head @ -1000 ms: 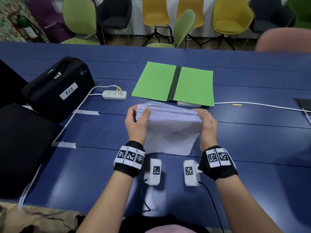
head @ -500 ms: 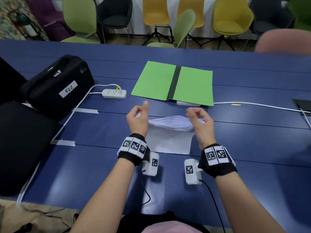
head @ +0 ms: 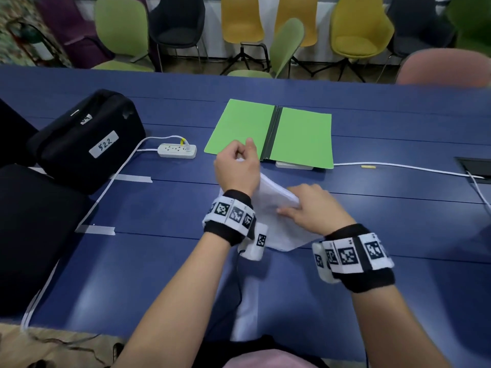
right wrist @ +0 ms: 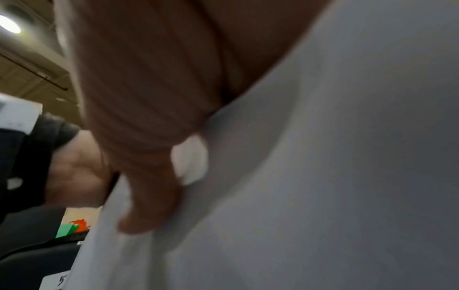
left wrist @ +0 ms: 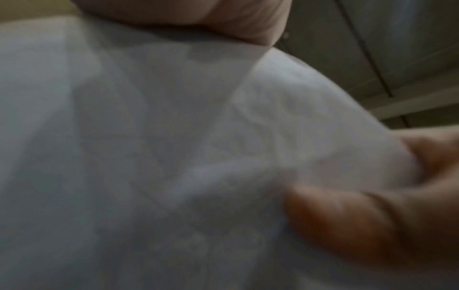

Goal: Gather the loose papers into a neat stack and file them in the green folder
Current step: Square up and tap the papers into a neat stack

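The green folder (head: 271,131) lies open and flat on the blue table (head: 398,221), its black spine in the middle. Just in front of it the white paper stack (head: 276,203) is held off the table, turned at an angle. My left hand (head: 240,155) grips the stack's far corner, close to the folder's near edge. My right hand (head: 287,211) holds the near right side, fingers on top. White paper (left wrist: 149,157) fills the left wrist view. In the right wrist view, curled fingers (right wrist: 149,137) clasp the paper's (right wrist: 323,176) edge.
A black bag (head: 87,139) labelled 522 sits at the left, with a white power strip (head: 177,150) beside it. A white cable (head: 398,168) runs rightward to a table hatch (head: 475,168). Tape strips (head: 132,178) lie on the left. Chairs (head: 358,30) line the far side.
The stack, first held by both ends, has dropped and turned. My left hand moved forward toward the folder; my right hand came nearer and lower.
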